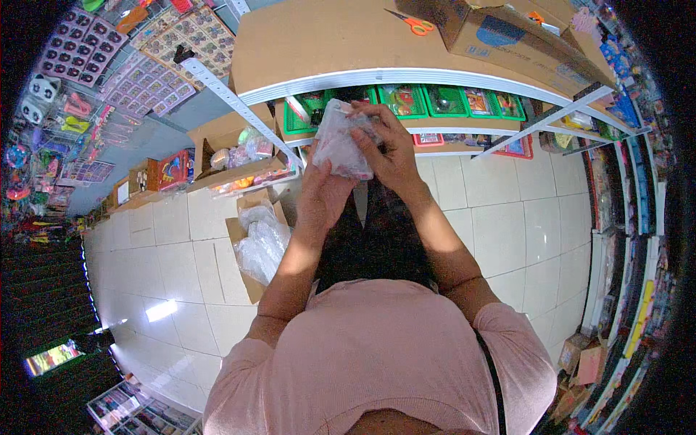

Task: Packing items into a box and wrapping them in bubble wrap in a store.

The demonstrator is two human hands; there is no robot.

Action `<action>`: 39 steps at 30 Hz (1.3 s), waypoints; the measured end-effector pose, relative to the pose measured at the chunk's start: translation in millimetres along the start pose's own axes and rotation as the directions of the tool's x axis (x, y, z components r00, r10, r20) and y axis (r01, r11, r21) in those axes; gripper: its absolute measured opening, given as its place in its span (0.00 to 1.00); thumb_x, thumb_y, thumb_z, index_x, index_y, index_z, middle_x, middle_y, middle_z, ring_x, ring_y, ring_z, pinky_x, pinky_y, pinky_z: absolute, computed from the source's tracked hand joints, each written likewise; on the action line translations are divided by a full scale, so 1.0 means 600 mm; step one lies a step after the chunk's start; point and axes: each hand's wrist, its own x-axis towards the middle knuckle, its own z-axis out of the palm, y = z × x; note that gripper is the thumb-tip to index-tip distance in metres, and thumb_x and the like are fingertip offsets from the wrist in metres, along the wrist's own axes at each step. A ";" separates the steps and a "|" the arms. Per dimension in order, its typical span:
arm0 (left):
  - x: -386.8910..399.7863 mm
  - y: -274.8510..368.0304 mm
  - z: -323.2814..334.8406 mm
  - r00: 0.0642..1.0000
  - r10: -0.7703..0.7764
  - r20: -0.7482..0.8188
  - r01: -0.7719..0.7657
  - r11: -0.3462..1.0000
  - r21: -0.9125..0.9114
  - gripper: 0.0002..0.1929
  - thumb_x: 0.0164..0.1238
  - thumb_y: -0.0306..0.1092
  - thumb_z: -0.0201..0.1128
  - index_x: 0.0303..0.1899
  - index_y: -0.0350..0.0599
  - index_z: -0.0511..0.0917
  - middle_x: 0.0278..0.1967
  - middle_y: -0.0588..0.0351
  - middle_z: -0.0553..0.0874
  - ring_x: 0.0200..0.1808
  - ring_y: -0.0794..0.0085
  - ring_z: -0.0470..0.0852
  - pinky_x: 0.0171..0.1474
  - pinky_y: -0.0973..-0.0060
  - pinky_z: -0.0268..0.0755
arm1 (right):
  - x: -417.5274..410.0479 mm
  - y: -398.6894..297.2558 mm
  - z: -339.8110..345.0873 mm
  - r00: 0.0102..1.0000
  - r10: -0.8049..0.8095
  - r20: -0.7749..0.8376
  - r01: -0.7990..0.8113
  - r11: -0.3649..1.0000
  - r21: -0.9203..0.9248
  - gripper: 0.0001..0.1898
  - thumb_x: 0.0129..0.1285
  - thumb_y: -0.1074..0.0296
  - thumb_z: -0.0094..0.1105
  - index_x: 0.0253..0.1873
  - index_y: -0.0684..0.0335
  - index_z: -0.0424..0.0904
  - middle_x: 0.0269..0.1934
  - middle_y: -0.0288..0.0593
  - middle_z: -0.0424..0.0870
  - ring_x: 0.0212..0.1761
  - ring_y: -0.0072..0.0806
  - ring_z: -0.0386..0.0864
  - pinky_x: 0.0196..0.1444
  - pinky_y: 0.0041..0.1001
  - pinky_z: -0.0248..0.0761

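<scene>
Both my hands hold a small package in translucent plastic wrap (342,140) in front of me, close to the shelf's front edge. My left hand (326,190) supports it from below and its left side. My right hand (383,144) lies over its right side, with the fingers bent against the plastic. The wrap is crumpled, and what is inside cannot be made out clearly; a little red shows at its lower edge. Orange-handled scissors (417,26) lie on the cardboard-covered top shelf (326,43), beyond my hands.
An opened cardboard box (516,46) stands at the shelf's right. Green plastic baskets (402,101) with packaged goods sit below. A carton holding bubble wrap (261,244) is on the tiled floor at my left. White metal posts (239,109) rise beside the shelf.
</scene>
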 end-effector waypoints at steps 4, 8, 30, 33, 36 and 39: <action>-0.001 0.013 0.009 0.991 0.097 0.096 -0.128 0.906 0.403 0.32 0.66 0.28 0.54 0.68 0.48 0.49 0.64 0.49 0.59 0.61 0.62 0.66 0.59 0.69 0.66 | 0.008 -0.007 0.000 0.999 -0.021 0.035 0.017 0.994 0.104 0.12 0.64 0.65 0.54 0.44 0.69 0.78 0.50 0.48 0.74 0.61 0.39 0.67 0.61 0.34 0.59; 0.011 0.019 -0.007 0.981 0.185 0.062 -0.187 0.798 0.572 0.25 0.69 0.31 0.53 0.65 0.48 0.56 0.59 0.50 0.66 0.57 0.67 0.69 0.53 0.73 0.69 | 0.014 -0.018 -0.005 0.993 0.065 0.097 -0.090 0.955 0.284 0.18 0.62 0.59 0.58 0.50 0.67 0.76 0.56 0.48 0.71 0.63 0.40 0.65 0.65 0.33 0.54; 0.019 -0.002 -0.003 0.937 0.333 -0.109 -0.170 0.703 0.690 0.17 0.74 0.50 0.42 0.53 0.49 0.61 0.42 0.52 0.73 0.38 0.73 0.77 0.34 0.81 0.74 | -0.001 -0.031 -0.009 0.938 -0.331 0.101 0.346 0.908 -0.236 0.20 0.45 0.67 0.57 0.47 0.41 0.82 0.40 0.37 0.76 0.44 0.38 0.71 0.48 0.39 0.61; 0.019 -0.007 0.007 0.933 0.323 -0.161 -0.192 0.821 0.538 0.15 0.74 0.47 0.43 0.53 0.49 0.62 0.42 0.54 0.72 0.38 0.75 0.75 0.31 0.83 0.72 | 0.005 -0.033 -0.009 0.955 -0.294 0.036 0.296 0.943 -0.150 0.16 0.48 0.65 0.57 0.44 0.45 0.83 0.39 0.38 0.76 0.41 0.38 0.71 0.46 0.38 0.61; 0.019 0.004 -0.010 0.935 0.343 -0.095 -0.212 0.750 0.627 0.13 0.74 0.41 0.46 0.53 0.47 0.63 0.43 0.55 0.72 0.39 0.77 0.72 0.32 0.85 0.69 | 0.013 -0.050 -0.018 0.952 -0.286 0.113 0.305 0.925 -0.227 0.11 0.52 0.65 0.58 0.42 0.49 0.83 0.38 0.38 0.77 0.39 0.38 0.70 0.44 0.36 0.61; 0.021 0.004 -0.016 0.940 0.335 -0.067 -0.183 0.659 0.730 0.13 0.72 0.37 0.50 0.52 0.45 0.64 0.44 0.55 0.71 0.41 0.76 0.71 0.38 0.86 0.67 | 0.012 -0.046 -0.016 0.941 -0.309 0.135 0.335 0.904 -0.267 0.08 0.54 0.63 0.59 0.39 0.50 0.82 0.37 0.37 0.77 0.38 0.37 0.70 0.41 0.35 0.61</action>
